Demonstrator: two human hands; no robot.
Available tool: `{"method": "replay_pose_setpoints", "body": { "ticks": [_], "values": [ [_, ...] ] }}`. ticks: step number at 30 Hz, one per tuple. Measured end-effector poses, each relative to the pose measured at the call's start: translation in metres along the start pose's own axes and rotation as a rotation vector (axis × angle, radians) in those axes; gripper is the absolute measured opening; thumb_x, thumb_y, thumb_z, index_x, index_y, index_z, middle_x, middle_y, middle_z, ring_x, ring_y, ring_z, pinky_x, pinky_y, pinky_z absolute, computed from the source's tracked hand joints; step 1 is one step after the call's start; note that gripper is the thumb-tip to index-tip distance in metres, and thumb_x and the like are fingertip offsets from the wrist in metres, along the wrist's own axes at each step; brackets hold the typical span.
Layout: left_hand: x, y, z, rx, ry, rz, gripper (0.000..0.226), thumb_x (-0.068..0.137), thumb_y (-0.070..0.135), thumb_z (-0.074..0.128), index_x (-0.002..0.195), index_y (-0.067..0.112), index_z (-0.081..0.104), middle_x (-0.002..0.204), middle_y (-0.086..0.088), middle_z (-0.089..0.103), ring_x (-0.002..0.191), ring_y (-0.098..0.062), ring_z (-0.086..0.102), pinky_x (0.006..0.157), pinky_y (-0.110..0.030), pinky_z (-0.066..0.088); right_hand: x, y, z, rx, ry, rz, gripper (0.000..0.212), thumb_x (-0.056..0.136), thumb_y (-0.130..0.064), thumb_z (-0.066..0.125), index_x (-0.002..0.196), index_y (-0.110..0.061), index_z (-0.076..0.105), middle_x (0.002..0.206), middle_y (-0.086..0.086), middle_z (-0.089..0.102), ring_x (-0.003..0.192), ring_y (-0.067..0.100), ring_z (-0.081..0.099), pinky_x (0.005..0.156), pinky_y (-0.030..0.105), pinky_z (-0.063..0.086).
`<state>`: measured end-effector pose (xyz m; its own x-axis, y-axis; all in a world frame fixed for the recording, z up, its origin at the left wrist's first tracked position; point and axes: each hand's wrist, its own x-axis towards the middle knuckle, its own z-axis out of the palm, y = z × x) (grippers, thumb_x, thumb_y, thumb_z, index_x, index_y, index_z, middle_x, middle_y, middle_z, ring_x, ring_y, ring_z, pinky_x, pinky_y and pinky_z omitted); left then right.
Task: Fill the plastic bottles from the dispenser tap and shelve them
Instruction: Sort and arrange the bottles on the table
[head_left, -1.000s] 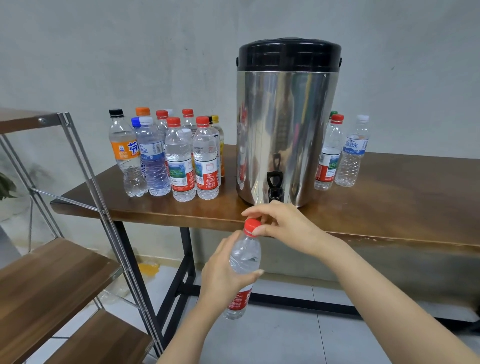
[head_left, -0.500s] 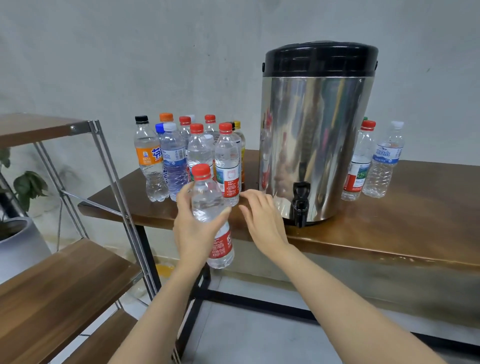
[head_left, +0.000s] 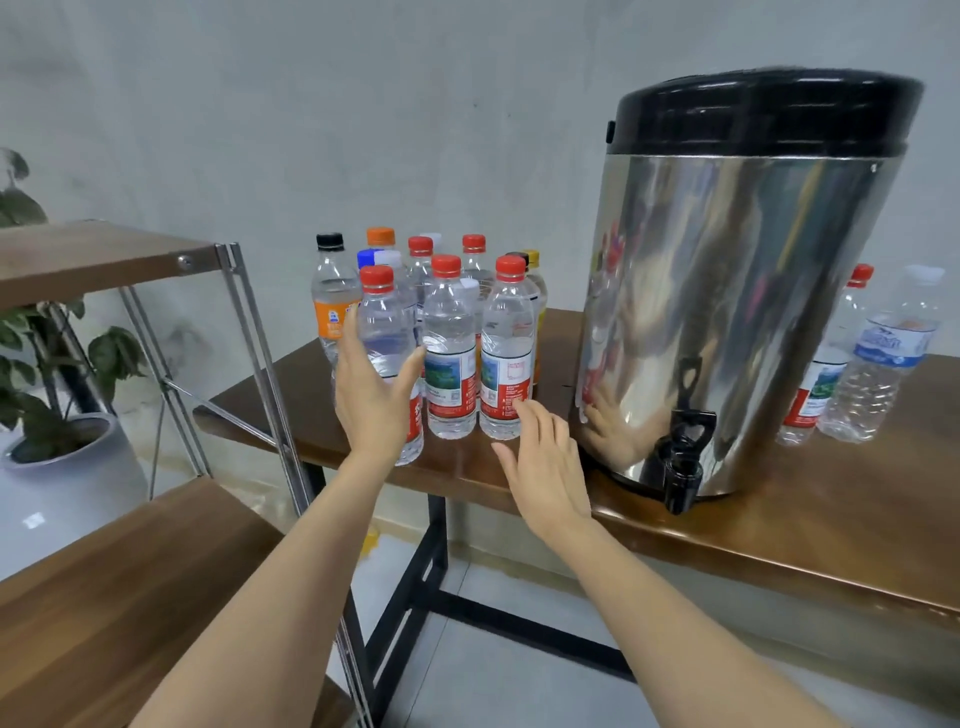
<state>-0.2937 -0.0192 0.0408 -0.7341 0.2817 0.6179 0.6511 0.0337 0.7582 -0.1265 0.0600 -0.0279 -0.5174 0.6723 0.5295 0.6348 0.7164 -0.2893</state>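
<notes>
A clear red-capped bottle (head_left: 382, 332) with a red label stands at the front left of a cluster of bottles (head_left: 452, 343) on the wooden table (head_left: 779, 540). My left hand (head_left: 371, 400) wraps around it, thumb on the right side and fingers on the left. My right hand (head_left: 540, 457) hovers open over the table's front edge, fingers spread toward the cluster and holding nothing. The steel dispenser (head_left: 727, 312) with a black lid stands to the right, and its black tap (head_left: 683, 457) hangs over the table edge.
A wood-and-metal shelf rack (head_left: 130, 571) stands to the left, its upper board (head_left: 93, 254) level with the bottles. Behind it sits a potted plant (head_left: 67, 457). Two more bottles (head_left: 878, 364) stand right of the dispenser. Tiled floor lies below.
My left hand carried the red-capped bottle from below the tap up and left onto the table beside the cluster. My right hand came off the cap and opened.
</notes>
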Motion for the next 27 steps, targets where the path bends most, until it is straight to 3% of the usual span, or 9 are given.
{"method": "replay_pose_setpoints", "body": {
  "ticks": [3,5,7,12,16,22,27],
  "values": [
    [-0.003,-0.005,0.01,-0.047,0.002,0.008,0.091,0.088,0.037,0.073,0.158,0.02,0.016,0.164,-0.002,0.022,0.15,-0.02,0.023,0.12,-0.034,0.021,0.002,0.001,0.005,-0.012,0.03,-0.001,0.061,0.098,-0.044,0.048,0.149,-0.012,0.034,0.151,0.007,0.04,0.134,0.027,0.04,0.104,0.042,0.042],
    [-0.014,-0.011,0.017,0.011,0.022,-0.011,0.104,0.085,0.037,0.076,0.159,0.015,0.006,0.167,-0.007,0.01,0.153,-0.022,0.011,0.123,-0.038,0.012,0.002,0.0,0.006,0.026,0.062,0.034,0.064,0.097,-0.044,0.051,0.149,-0.012,0.032,0.151,0.008,0.039,0.133,0.027,0.041,0.103,0.043,0.044],
    [-0.029,-0.021,0.024,0.101,0.044,-0.077,0.115,0.08,0.045,0.076,0.158,0.012,-0.001,0.166,-0.013,0.003,0.153,-0.029,0.009,0.123,-0.048,0.014,0.003,0.0,0.006,0.089,0.058,0.088,0.073,0.096,-0.044,0.054,0.153,-0.012,0.022,0.155,0.011,0.033,0.137,0.028,0.038,0.107,0.042,0.041],
    [-0.042,-0.043,0.035,0.125,-0.027,-0.203,0.119,0.078,0.05,0.074,0.158,0.017,-0.007,0.166,-0.015,-0.005,0.153,-0.036,0.005,0.121,-0.057,0.01,0.015,-0.019,0.01,0.3,-0.068,0.157,0.11,0.086,-0.05,0.068,0.154,-0.018,-0.013,0.164,0.01,0.006,0.147,0.029,0.019,0.117,0.045,0.028],
    [-0.035,-0.053,0.038,0.184,-0.087,-0.236,0.121,0.079,0.056,0.071,0.157,0.015,-0.011,0.164,-0.021,-0.01,0.151,-0.043,-0.001,0.121,-0.054,0.004,0.027,-0.039,0.02,0.28,-0.112,0.244,0.131,0.078,-0.057,0.073,0.148,-0.016,-0.031,0.162,0.014,-0.012,0.15,0.031,0.008,0.121,0.047,0.017],
    [-0.026,-0.06,0.036,0.18,-0.16,-0.195,0.121,0.08,0.055,0.071,0.156,0.022,-0.017,0.167,-0.013,-0.008,0.154,-0.031,-0.003,0.12,-0.056,0.001,0.043,-0.05,0.032,0.233,-0.11,0.347,0.133,0.077,-0.06,0.071,0.146,-0.012,-0.033,0.161,0.016,-0.017,0.15,0.035,0.003,0.118,0.056,0.01],
    [-0.022,-0.065,0.04,0.209,-0.179,-0.196,0.117,0.082,0.058,0.068,0.156,0.027,-0.017,0.168,-0.009,0.001,0.153,-0.037,0.006,0.12,-0.056,0.002,0.053,-0.046,0.038,0.196,-0.147,0.395,0.134,0.077,-0.063,0.069,0.145,-0.014,-0.035,0.162,0.014,-0.016,0.151,0.032,0.003,0.117,0.059,0.005]
  ]
}}
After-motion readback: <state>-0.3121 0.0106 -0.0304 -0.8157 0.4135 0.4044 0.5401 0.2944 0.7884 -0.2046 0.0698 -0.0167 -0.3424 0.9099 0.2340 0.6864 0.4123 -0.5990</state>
